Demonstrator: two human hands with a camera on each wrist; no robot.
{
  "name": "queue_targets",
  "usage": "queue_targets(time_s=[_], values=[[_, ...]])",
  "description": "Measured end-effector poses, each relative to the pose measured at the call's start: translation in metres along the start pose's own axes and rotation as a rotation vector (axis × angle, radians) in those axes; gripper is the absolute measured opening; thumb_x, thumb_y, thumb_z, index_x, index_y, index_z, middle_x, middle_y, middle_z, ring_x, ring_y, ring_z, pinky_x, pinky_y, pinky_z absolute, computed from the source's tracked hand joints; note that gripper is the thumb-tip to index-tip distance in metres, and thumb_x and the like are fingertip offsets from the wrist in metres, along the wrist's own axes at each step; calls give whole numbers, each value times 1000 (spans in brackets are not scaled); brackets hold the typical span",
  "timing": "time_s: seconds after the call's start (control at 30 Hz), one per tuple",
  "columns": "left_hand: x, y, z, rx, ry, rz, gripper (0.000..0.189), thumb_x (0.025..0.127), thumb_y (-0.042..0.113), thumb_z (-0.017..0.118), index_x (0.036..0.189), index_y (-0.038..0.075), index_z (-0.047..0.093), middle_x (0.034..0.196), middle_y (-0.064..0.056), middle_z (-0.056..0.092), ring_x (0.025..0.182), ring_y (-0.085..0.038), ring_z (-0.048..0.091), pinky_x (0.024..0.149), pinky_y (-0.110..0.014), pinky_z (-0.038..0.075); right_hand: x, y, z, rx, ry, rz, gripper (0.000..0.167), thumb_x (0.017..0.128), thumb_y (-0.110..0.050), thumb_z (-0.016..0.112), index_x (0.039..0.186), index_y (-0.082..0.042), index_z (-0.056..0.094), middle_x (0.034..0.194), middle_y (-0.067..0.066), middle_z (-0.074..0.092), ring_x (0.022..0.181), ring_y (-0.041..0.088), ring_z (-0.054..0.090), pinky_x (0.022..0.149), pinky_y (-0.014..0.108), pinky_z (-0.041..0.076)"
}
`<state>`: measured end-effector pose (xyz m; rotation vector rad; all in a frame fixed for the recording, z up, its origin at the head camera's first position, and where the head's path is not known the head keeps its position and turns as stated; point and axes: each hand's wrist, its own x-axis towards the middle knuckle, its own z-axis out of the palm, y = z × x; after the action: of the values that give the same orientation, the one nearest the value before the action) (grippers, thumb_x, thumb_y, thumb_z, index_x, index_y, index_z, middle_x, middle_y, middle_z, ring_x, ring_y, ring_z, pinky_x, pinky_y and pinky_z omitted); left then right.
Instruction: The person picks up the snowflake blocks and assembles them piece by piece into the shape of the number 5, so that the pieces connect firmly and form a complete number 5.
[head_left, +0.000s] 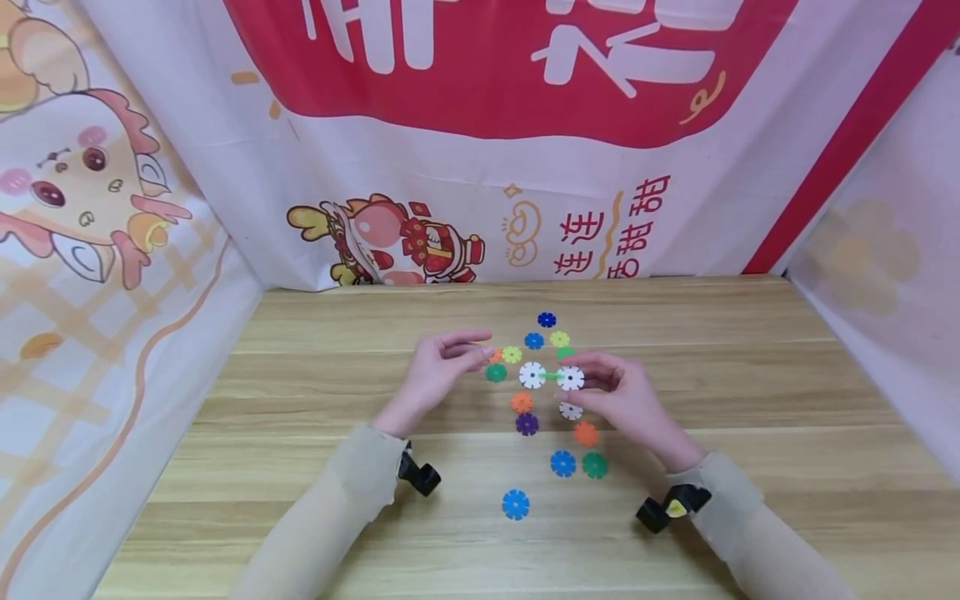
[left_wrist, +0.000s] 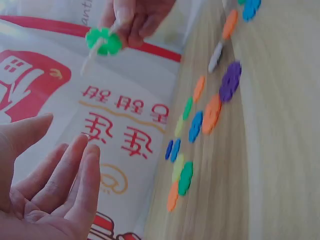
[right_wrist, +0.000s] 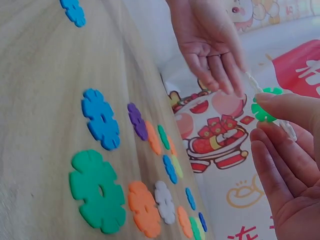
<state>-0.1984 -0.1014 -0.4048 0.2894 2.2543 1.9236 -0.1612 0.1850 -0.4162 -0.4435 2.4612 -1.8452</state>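
My right hand (head_left: 630, 404) pinches a joined piece of notched plastic snowflake discs above the table. It consists of a green disc (right_wrist: 265, 107) seen face-on in the wrist views, with a white disc (head_left: 532, 375) and a second white disc (head_left: 572, 378) slotted onto opposite edges. Thumb and fingertips grip it at the right-hand white disc. My left hand (head_left: 438, 371) hovers to the left of the piece, apart from it, its fingers loosely extended and holding nothing. Beneath the hands lie loose discs, among them an orange disc (head_left: 522, 402) and a purple disc (head_left: 527, 424).
More loose discs lie flat on the wooden table (head_left: 285, 467): a dark blue disc (head_left: 547, 319) at the back, a green disc (head_left: 595, 465) near the right forearm, and a blue disc (head_left: 515, 504) closest to me. A printed cloth (head_left: 420, 150) hangs behind the table.
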Motion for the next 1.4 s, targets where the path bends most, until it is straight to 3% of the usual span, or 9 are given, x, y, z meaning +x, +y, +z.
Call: queue_targets(time_s=[0.1,0.2,0.43,0.6,0.83,1.0,1.17,1.4], values=[[11,-5,-3,130,23,16,36,93,24,78,126,11,71,111,-3,73,103,-22,68,93,-40,55,1,1,-4,0,7,-22,39,85,-5,84,121,0,69,111,8,74,99,24,69,87,29,57],[23,-15,-1,250,7,6,38,89,20,82,124,9,71,113,-5,72,100,-17,67,87,-34,57,1,1,-6,2,6,-31,40,84,-6,84,121,0,69,111,7,74,99,24,70,87,30,57],[41,-28,7,463,-79,-76,39,80,17,89,114,8,74,105,-5,70,92,-17,64,83,-33,55,-1,-1,-6,-3,2,-19,43,84,-12,86,122,-2,69,114,4,73,99,23,70,86,31,58],[46,-27,13,543,-89,-114,30,81,13,87,109,8,76,99,-3,68,89,-18,62,81,-33,54,-1,1,-7,-4,3,-36,42,84,-10,86,122,-1,70,115,5,72,97,24,70,85,32,58],[48,-25,14,549,-120,-144,27,82,10,87,105,9,73,97,-5,66,88,-20,60,78,-33,52,-2,2,-7,-12,-2,-7,40,85,-12,85,122,-4,71,115,3,72,98,24,70,85,32,58],[46,-26,10,484,-152,-132,22,85,9,84,103,12,72,95,-3,68,87,-20,63,76,-33,54,-1,3,-8,-15,-5,-9,40,85,-10,85,122,-3,70,115,4,72,97,25,70,84,32,59],[37,-23,9,411,-146,-95,16,86,9,83,99,14,75,93,1,71,87,-17,67,78,-33,56,-1,5,-9,-20,-4,-5,41,85,-14,86,122,-3,70,113,3,73,97,24,70,85,31,58],[20,-16,7,379,-112,-8,15,85,11,84,96,18,77,93,5,72,87,-15,67,78,-34,56,-1,8,-10,-20,-4,-16,41,85,-17,86,121,-3,70,110,3,74,96,24,71,85,31,58]])
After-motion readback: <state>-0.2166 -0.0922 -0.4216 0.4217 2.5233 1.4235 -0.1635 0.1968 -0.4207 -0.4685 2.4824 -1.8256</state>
